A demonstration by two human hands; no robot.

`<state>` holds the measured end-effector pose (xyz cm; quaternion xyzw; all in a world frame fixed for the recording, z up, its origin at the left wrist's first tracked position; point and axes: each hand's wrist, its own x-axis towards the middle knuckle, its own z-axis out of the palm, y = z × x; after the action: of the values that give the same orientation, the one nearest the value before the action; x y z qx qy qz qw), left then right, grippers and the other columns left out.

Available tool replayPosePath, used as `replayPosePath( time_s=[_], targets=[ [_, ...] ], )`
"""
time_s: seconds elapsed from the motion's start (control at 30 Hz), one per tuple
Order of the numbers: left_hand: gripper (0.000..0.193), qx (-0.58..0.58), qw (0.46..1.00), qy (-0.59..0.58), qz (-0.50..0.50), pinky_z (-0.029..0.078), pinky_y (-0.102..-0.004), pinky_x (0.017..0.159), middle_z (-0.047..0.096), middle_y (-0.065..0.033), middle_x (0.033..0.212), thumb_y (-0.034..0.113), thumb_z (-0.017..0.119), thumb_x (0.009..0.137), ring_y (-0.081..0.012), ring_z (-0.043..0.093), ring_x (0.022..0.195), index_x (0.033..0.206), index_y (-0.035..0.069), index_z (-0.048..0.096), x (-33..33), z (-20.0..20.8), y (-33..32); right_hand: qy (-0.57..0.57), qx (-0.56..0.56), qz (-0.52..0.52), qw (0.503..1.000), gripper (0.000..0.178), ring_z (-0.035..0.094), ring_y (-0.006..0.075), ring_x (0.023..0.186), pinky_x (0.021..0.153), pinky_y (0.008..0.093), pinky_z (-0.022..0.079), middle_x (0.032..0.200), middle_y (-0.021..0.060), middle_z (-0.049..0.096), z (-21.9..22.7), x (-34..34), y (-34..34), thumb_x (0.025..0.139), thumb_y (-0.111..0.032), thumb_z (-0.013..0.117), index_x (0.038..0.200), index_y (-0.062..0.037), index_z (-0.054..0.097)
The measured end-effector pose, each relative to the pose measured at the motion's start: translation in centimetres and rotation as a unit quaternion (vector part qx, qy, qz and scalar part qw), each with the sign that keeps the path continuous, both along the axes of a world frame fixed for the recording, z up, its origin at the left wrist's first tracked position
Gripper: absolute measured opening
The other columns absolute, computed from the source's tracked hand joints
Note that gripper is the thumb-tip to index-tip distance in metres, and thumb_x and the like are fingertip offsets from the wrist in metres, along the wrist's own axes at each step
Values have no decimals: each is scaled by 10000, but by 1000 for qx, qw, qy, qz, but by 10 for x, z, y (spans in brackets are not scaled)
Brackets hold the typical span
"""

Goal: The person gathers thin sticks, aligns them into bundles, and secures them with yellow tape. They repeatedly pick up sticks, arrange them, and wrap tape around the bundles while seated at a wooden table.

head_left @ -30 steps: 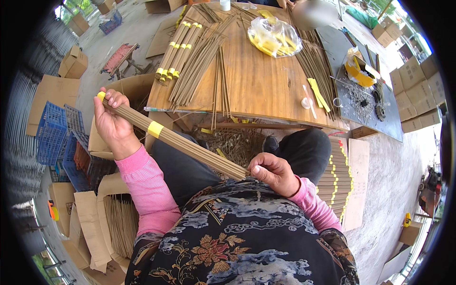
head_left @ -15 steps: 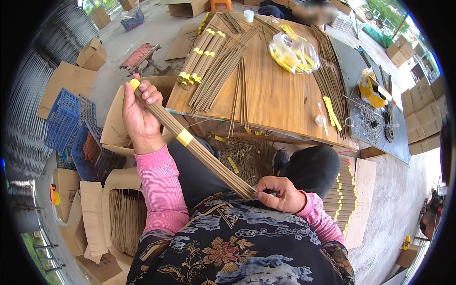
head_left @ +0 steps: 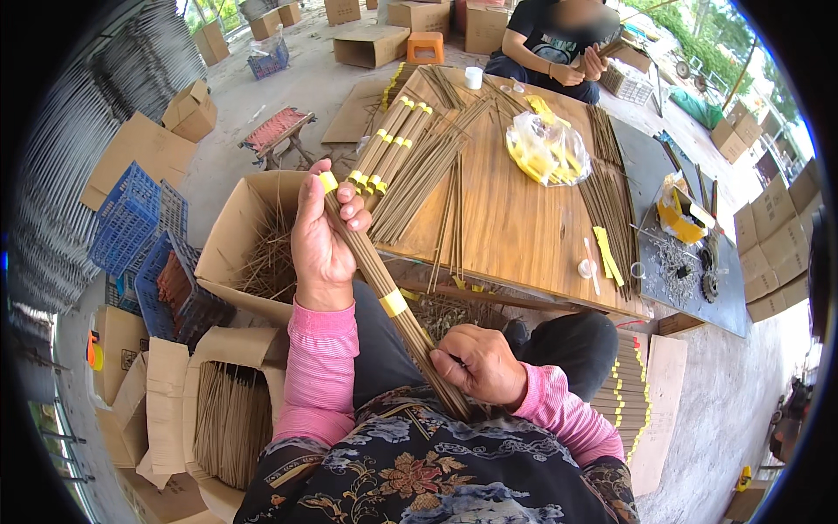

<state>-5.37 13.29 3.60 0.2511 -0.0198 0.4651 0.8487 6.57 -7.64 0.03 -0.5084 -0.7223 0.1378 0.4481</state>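
A long bundle of thin brown incense sticks [head_left: 374,262] slants across my front, with yellow paper bands at its upper end and its middle. My left hand [head_left: 325,240] is closed round the bundle's upper end, thumb up beside the top band. Against the side of its lower part rests my right hand [head_left: 482,365], fingers curled in. A small dark piece shows by the right thumb; its kind cannot be made out. The bundle's lower end reaches my patterned apron [head_left: 410,476]. Several finished bundles [head_left: 393,144] with yellow bands lie on the wooden table [head_left: 497,236] ahead.
Loose sticks [head_left: 419,188] and a bag of yellow strips [head_left: 548,148] lie on the table. Open cartons [head_left: 249,231] and blue crates [head_left: 127,214] stand at left. Banded bundles [head_left: 630,393] lie low at right. Another person [head_left: 559,52] sits across the table.
The bundle has become steeper, and its upper end has moved right and down with my left hand. My right hand has shifted from the bundle's lower end to a little higher along it.
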Motion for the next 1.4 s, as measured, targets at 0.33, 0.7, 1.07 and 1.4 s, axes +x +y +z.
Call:
replayPosePath(
  time_s=[0.33, 0.7, 1.07, 1.4],
  targets=[
    [232, -19, 1000, 0, 2, 412, -235, 521, 452, -74, 763, 258, 419, 931, -127, 434, 613, 1086, 91, 464, -1, -6, 1, -2, 12, -8, 1000, 144, 503, 307, 571, 511, 378, 418, 613, 125, 483, -2, -3, 2, 767, -84, 591, 672, -22, 503],
    [227, -23, 1000, -9, -12, 414, -236, 524, 452, -78, 764, 257, 428, 927, -130, 436, 617, 1067, 84, 472, 0, -9, 1, 7, 4, -10, 1000, 146, 503, 302, 565, 506, 375, 420, 608, 120, 482, -2, -4, 3, 766, -88, 592, 669, -25, 503],
    [200, -13, 1000, 0, -9, 414, -246, 523, 475, -75, 763, 245, 461, 912, -132, 446, 628, 1059, 113, 494, 2, -6, 1, -1, 4, -20, 1000, 148, 509, 297, 561, 499, 373, 425, 609, 118, 481, -1, -3, 4, 769, -96, 593, 674, -25, 504],
    [187, 16, 999, -35, 14, 402, -254, 555, 417, -91, 779, 199, 440, 921, -149, 407, 655, 1022, 58, 508, -15, -1, 24, 130, -108, -25, 985, 161, 556, 286, 602, 536, 336, 451, 672, 126, 541, -8, 11, -10, 821, -169, 590, 765, -21, 562]
  ],
)
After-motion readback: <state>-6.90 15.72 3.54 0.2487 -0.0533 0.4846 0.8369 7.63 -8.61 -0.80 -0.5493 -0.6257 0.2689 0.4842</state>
